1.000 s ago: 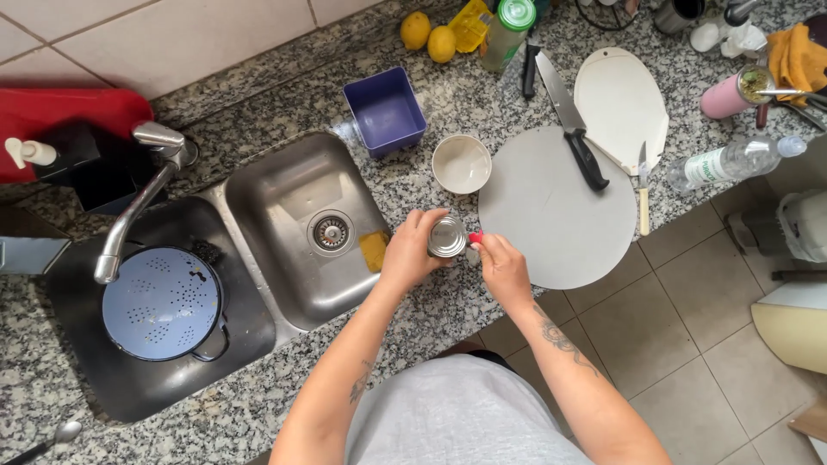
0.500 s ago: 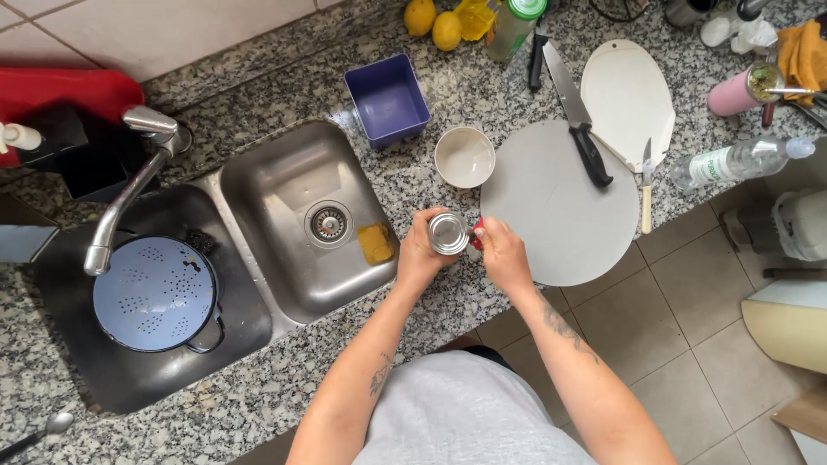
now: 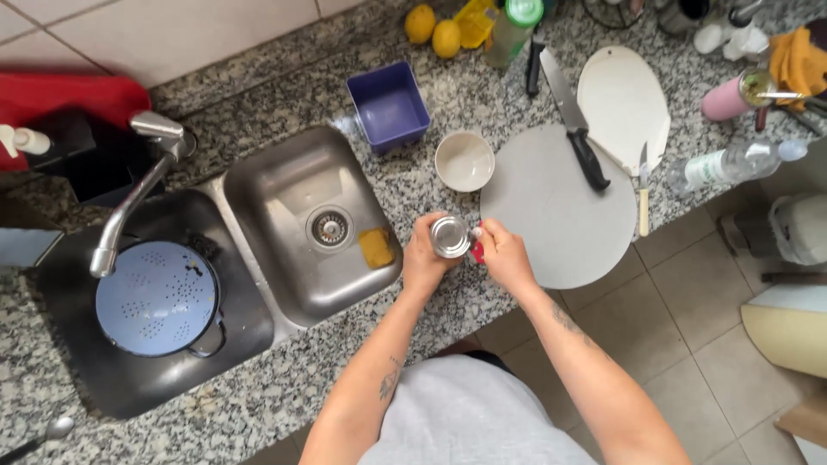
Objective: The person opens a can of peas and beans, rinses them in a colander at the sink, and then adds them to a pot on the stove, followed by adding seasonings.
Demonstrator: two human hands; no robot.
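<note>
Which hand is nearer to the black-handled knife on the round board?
The right hand, which lies just below and left of the black-handled knife, beside the round board. The left hand is farther left, holding the metal can.

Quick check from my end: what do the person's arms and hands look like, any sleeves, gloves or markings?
Both arms are bare to above the elbow, with no sleeves in view. The left hand and right hand wear no gloves. A small dark tattoo marks the left forearm, and a longer dark one runs along the right forearm. No watch or bracelet shows. A light grey top covers the torso.
</note>
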